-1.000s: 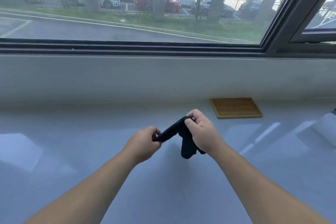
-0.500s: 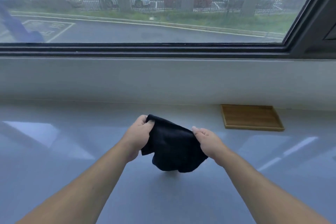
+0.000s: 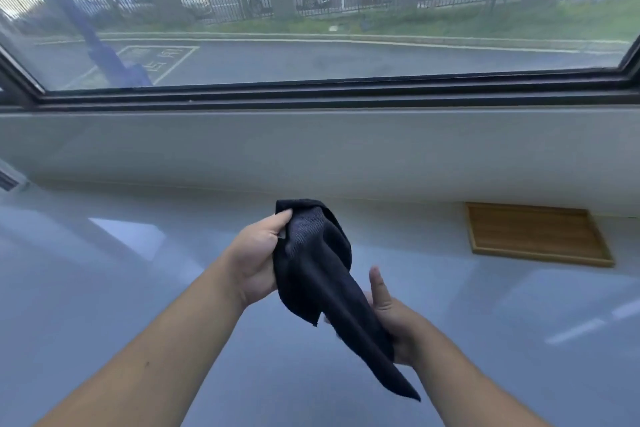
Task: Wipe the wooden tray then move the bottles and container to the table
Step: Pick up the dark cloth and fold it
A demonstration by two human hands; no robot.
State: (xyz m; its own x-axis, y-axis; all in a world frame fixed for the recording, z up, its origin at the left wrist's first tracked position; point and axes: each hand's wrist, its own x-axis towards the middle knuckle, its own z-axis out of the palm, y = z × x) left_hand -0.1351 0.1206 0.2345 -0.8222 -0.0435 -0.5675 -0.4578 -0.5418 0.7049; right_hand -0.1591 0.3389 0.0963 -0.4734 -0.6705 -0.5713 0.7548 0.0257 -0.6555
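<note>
A black cloth (image 3: 322, 281) hangs between both hands above the glossy white counter (image 3: 138, 288). My left hand (image 3: 258, 253) grips its upper end, raised. My right hand (image 3: 393, 319) sits lower, under the cloth's trailing end, thumb up and fingers curled around it. The wooden tray (image 3: 533, 234) lies empty on the counter to the right, against the wall under the window. No bottles or container are in view.
A low white wall (image 3: 311, 152) and a wide window (image 3: 311, 10) run along the back of the counter. A vent (image 3: 8, 178) shows at the far left edge.
The cloth was bunched, then spread between both hands; now it hangs long. My left hand has lifted its end and my right hand has dropped lower. The view has shifted left.
</note>
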